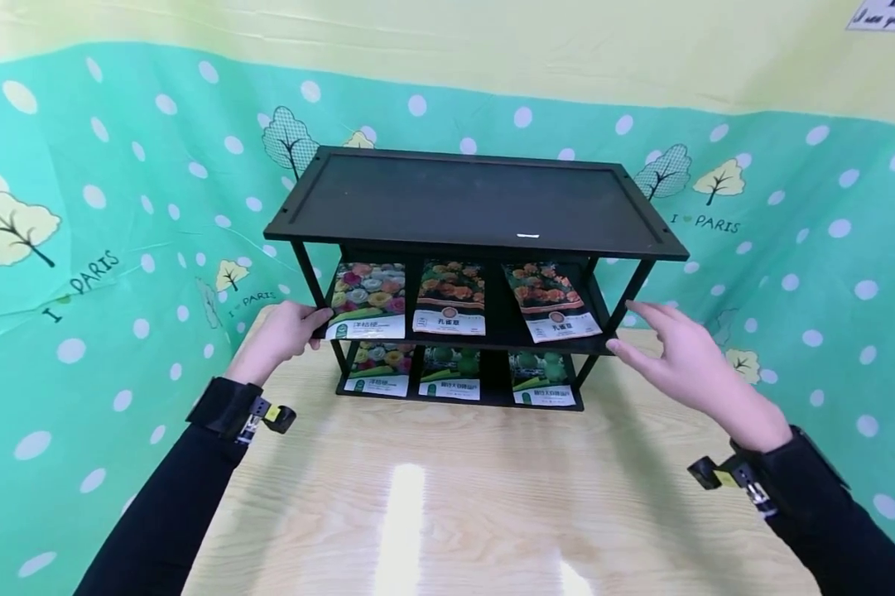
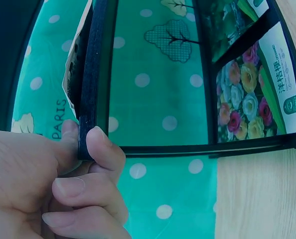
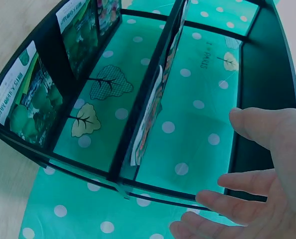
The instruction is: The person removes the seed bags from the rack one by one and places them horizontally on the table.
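The black rack (image 1: 465,203) is set on the worktop (image 1: 484,497) (packets (image 1: 449,298) are laid on two shelves (image 1: 495,377)). Its middle shelf (image 1: 496,306) is pinched by the left hand (image 1: 281,335); the right hand (image 1: 685,360), fingers (image 3: 230,204) spread, is held beside the right end.
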Demonstrator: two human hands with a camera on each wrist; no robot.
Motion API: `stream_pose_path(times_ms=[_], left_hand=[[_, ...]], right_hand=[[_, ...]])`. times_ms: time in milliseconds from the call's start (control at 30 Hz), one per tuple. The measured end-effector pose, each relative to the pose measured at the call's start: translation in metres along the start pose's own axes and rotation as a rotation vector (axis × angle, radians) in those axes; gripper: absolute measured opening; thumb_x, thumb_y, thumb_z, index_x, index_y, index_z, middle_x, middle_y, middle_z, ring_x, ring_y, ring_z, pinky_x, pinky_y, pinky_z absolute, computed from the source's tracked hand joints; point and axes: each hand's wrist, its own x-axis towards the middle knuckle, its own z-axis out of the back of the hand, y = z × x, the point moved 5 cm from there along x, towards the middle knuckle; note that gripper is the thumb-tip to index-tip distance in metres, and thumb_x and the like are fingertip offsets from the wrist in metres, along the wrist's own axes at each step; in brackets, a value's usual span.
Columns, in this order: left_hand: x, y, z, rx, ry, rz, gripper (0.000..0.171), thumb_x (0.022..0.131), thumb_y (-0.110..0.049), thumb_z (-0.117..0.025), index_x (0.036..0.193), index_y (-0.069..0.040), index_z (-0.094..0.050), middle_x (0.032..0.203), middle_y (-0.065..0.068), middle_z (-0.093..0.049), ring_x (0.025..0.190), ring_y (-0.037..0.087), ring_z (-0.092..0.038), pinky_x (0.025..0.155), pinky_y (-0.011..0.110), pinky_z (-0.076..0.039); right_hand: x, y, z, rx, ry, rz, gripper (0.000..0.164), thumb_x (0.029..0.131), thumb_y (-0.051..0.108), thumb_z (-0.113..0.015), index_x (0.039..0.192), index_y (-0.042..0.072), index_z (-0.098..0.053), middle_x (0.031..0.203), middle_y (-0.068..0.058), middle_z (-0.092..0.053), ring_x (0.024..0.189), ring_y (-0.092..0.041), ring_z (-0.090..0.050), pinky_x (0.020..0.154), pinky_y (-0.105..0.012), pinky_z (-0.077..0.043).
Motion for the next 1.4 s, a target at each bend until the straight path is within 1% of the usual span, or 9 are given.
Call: stream_pose_path(times_ms=[233,400,633,733,800,867,967,1067,1400], left_hand=[[-0.002,0.009,0.001,0.000,0.020,0.013,0.050,0.105,-0.041,-0.038,0.075,-0.009,-0.061,0.061,-0.001,-0.053,0.047,0.016,-0.035,0.047,0.029,-0.030],[-0.005,0.009,0.000,-0.006,0.036,0.011,0.050,0.105,-0.040,-0.039,0.073,-0.010,-0.061,0.061,-0.001,-0.054,0.048,0.017,-0.034,0.048,0.030,-0.030],[-0.007,0.006,0.000,-0.029,0.040,0.009,0.048,0.106,-0.039,-0.040,0.075,-0.009,-0.061,0.061,0.000,-0.053,0.047,0.016,-0.032,0.047,0.029,-0.028],[-0.007,0.006,0.002,-0.031,0.041,0.008,0.048,0.106,-0.039,-0.039,0.076,-0.009,-0.061,0.061,0.000,-0.053,0.047,0.016,-0.031,0.047,0.029,-0.028],[-0.007,0.006,0.003,-0.021,0.037,0.008,0.048,0.106,-0.039,-0.040,0.075,-0.009,-0.060,0.060,0.000,-0.053,0.047,0.015,-0.031,0.047,0.028,-0.028],[-0.007,0.006,0.004,-0.010,0.034,0.005,0.048,0.106,-0.038,-0.040,0.073,-0.009,-0.060,0.059,0.000,-0.053,0.046,0.015,-0.032,0.047,0.028,-0.028],[-0.006,0.006,0.003,0.013,0.038,0.003,0.049,0.106,-0.037,-0.040,0.070,-0.009,-0.058,0.057,-0.001,-0.052,0.045,0.015,-0.033,0.047,0.028,-0.029],[-0.005,0.005,0.001,0.009,0.056,0.004,0.049,0.106,-0.037,-0.039,0.070,-0.010,-0.056,0.057,-0.001,-0.053,0.045,0.016,-0.038,0.049,0.029,-0.032],[-0.005,-0.002,0.002,-0.015,0.065,-0.008,0.045,0.107,-0.034,-0.039,0.082,-0.006,-0.064,0.059,0.002,-0.055,0.047,0.019,-0.045,0.052,0.031,-0.036]], right_hand=[[0.017,-0.009,-0.010,0.105,0.131,-0.119,0.073,0.095,0.055,-0.053,0.142,0.000,-0.045,0.139,-0.027,-0.049,0.110,-0.045,-0.061,0.080,-0.054,-0.054],[0.023,-0.016,-0.026,0.134,0.113,-0.132,0.069,0.097,0.052,-0.051,0.136,-0.005,-0.051,0.126,-0.028,-0.059,0.105,-0.040,-0.064,0.067,-0.041,-0.055],[0.027,-0.014,-0.029,0.120,0.068,-0.145,0.066,0.099,0.050,-0.048,0.132,-0.006,-0.055,0.119,-0.028,-0.065,0.096,-0.039,-0.068,0.066,-0.042,-0.056],[0.029,-0.010,-0.032,0.103,0.060,-0.162,0.057,0.100,0.045,-0.050,0.126,-0.004,-0.061,0.087,-0.021,-0.071,0.072,-0.031,-0.067,0.053,-0.037,-0.050],[0.031,-0.007,-0.036,0.071,0.059,-0.156,0.044,0.100,0.039,-0.051,0.109,0.000,-0.070,0.061,-0.011,-0.061,0.054,-0.022,-0.058,0.047,-0.033,-0.041],[0.034,-0.002,-0.040,0.044,0.071,-0.158,0.037,0.100,0.033,-0.052,0.085,0.004,-0.069,0.048,-0.001,-0.041,0.044,-0.017,-0.043,0.043,-0.030,-0.032],[0.038,0.006,-0.045,-0.014,0.093,-0.181,0.044,0.099,0.029,-0.052,0.059,0.012,-0.047,0.052,0.004,-0.032,0.041,-0.015,-0.037,0.042,-0.028,-0.030],[0.041,0.010,-0.050,-0.065,0.119,-0.228,0.047,0.099,0.028,-0.051,0.056,0.014,-0.039,0.055,0.001,-0.033,0.042,-0.017,-0.040,0.041,-0.028,-0.031],[0.048,0.016,-0.060,-0.233,0.082,-0.200,0.039,0.098,0.023,-0.054,0.063,0.006,-0.056,0.072,-0.013,-0.052,0.061,-0.024,-0.049,0.043,-0.030,-0.038]])
